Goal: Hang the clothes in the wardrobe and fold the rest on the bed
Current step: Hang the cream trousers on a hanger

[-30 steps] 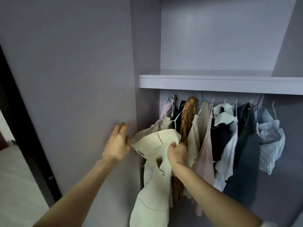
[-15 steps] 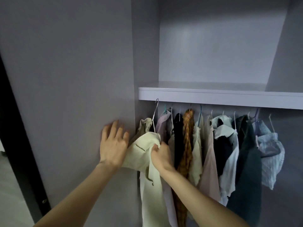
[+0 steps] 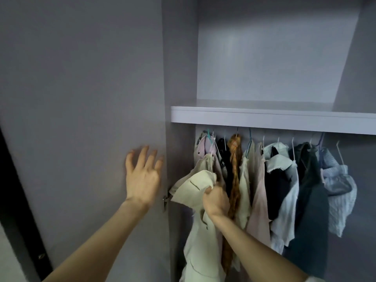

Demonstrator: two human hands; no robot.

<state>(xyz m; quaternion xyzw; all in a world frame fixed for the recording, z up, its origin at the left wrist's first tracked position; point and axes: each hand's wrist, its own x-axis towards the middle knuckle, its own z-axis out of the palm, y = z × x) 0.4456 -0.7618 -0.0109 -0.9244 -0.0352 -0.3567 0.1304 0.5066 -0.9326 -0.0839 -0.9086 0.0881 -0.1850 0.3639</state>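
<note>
My right hand [image 3: 216, 200] grips a cream garment [image 3: 196, 208] at its shoulder, at the left end of the wardrobe's row of hanging clothes [image 3: 280, 180]. The garment's hanger top is hidden among the clothes near a pink striped shirt [image 3: 205, 144]. My left hand [image 3: 143, 176] lies with fingers spread against the grey wardrobe door [image 3: 81, 119], near its inner edge. An orange plaid garment [image 3: 234, 169] hangs right beside the cream one.
A white shelf [image 3: 272, 117] spans the wardrobe above the rail, with bare space over it. A door hinge [image 3: 165, 199] sits by the cream garment. Dark and pale blue shirts [image 3: 335, 180] fill the right side. A black frame edge [image 3: 18, 210] runs at the far left.
My right hand carried the cream garment up and left into the row's left end; its hanger hook no longer shows below the shelf. My left hand stayed on the door.
</note>
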